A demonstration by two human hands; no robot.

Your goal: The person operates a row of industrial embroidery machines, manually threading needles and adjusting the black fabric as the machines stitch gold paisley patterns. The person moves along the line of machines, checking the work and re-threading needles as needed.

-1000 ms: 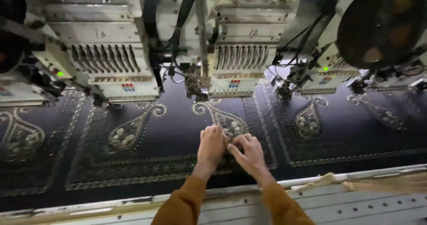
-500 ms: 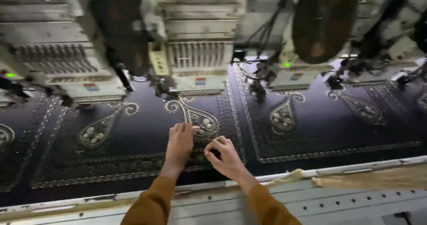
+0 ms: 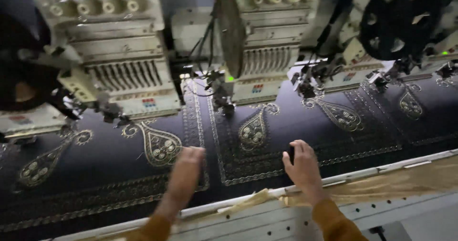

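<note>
A row of embroidery heads (image 3: 260, 55) hangs over dark cloth (image 3: 296, 126) stitched with gold paisleys. The left hand (image 3: 183, 174), blurred, rests on the cloth beside one paisley (image 3: 160, 145); its grip cannot be told. The right hand (image 3: 301, 167) lies curled near the pale frame rail (image 3: 381, 169), its grip narrow around something small and dark.
</note>
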